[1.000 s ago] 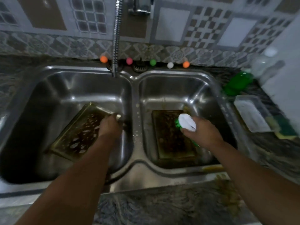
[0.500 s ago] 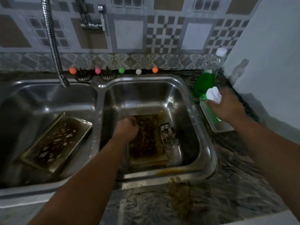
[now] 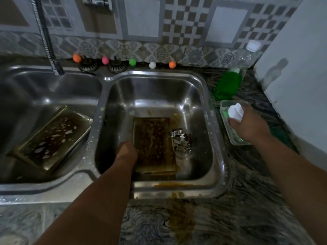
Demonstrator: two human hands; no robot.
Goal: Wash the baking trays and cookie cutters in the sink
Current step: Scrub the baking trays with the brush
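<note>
Soap bottle has been carried off the right basin and is gripped by right hand over the tub. Left hand moved to right tray, grip unclear. Cutters beside it; left tray untouched. Scrubbing likely next.

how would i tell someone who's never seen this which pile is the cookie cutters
Start at the double steel sink and look in its right basin. A dirty brown baking tray lies flat on the bottom, and the cookie cutters sit just right of it. They are the only small, shiny metal shapes there, heaped together.
</note>
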